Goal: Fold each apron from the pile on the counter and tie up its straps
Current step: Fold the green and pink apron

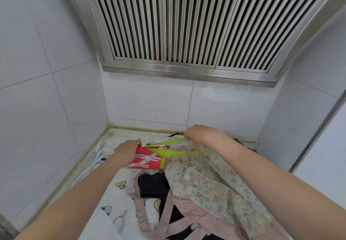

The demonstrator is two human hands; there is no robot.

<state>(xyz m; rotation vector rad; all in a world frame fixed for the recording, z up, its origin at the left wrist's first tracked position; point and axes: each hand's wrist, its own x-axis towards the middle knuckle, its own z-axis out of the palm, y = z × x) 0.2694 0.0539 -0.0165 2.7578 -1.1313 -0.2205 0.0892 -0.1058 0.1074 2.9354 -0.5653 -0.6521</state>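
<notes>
Apron [144, 160] in left grip [127, 149]

folded apron [145, 160] left, on pile [206, 183] | pile on counter [119, 134] | hood [187, 24] above

A stainless-steel range hood [187, 24] with slatted filters is mounted above; pale tiled walls [46, 62] are seen around it.

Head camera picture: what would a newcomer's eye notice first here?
The folded red apron, gripped by the left hand at centre, stands out, with its lime-green straps pulled rightward by the right hand. Above hangs a steel range hood; below right lies a floral apron.
</notes>
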